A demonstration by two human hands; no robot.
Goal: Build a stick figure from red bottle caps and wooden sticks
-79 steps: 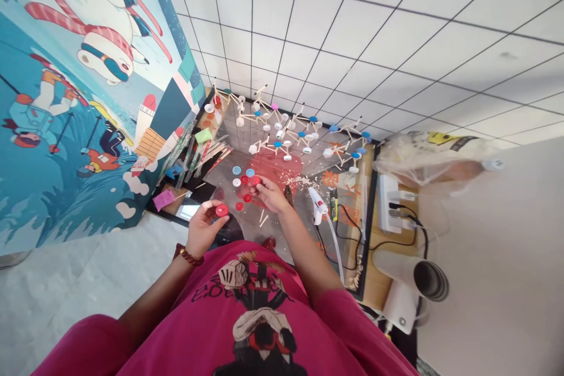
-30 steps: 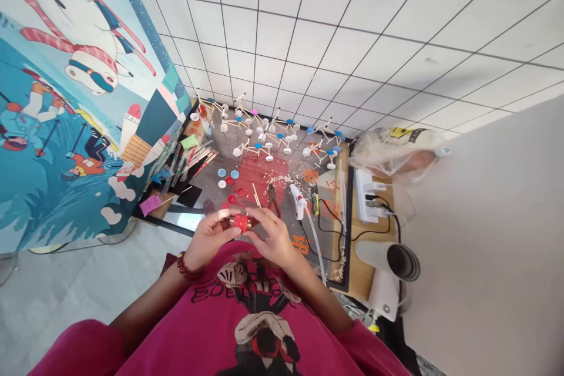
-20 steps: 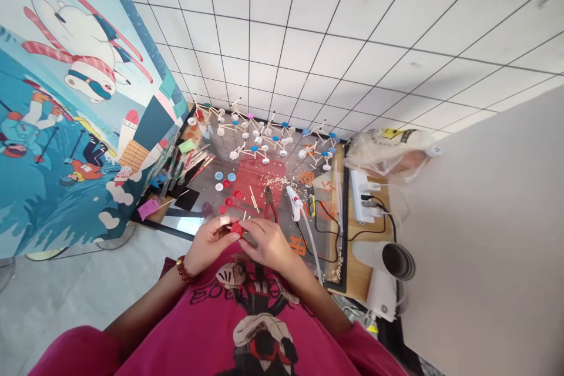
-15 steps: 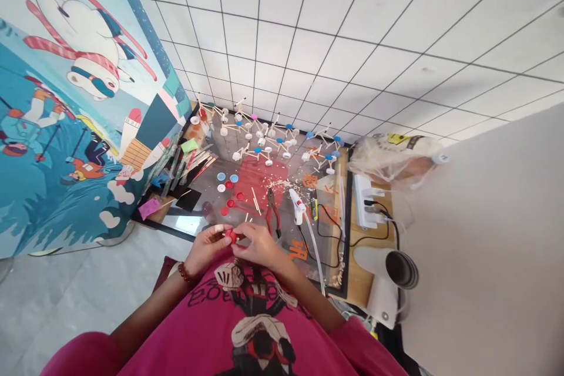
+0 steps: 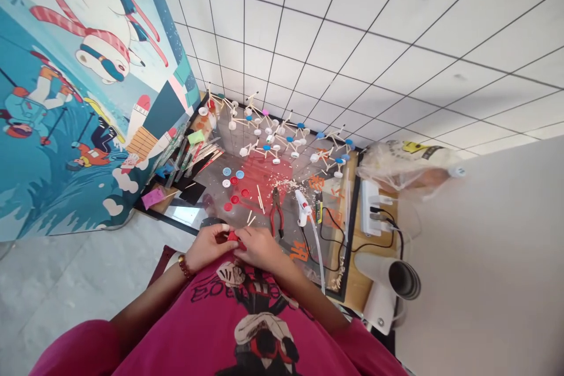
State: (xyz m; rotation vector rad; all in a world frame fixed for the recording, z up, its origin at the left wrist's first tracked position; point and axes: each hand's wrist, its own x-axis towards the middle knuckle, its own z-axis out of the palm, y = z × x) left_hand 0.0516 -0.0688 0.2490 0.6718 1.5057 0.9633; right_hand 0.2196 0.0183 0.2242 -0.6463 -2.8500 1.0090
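Observation:
Close to my shirt, at the table's front edge, my left hand (image 5: 211, 247) pinches a small red cap (image 5: 233, 237) from the left. My right hand (image 5: 259, 247) has its fingers closed on the same cap from the right, partly covering it. Beyond them on the table lie loose red, blue and white caps (image 5: 235, 180) and a few short wooden sticks (image 5: 260, 200). Red-handled pliers (image 5: 276, 211) and a white glue gun (image 5: 303, 207) lie to the right of the sticks.
Stick-and-cap assemblies (image 5: 276, 147) line the table's back by the tiled wall. At left are strips and sticks (image 5: 198, 158) and a pink block (image 5: 153, 197). A power strip (image 5: 371, 207), cables, a plastic bag (image 5: 405, 167) and stacked cups (image 5: 403, 279) stand at right.
The view has shifted slightly, so the table and wall appear further right. Both hands stay together on the red cap, their fingers slightly rearranged, with less of the cap showing.

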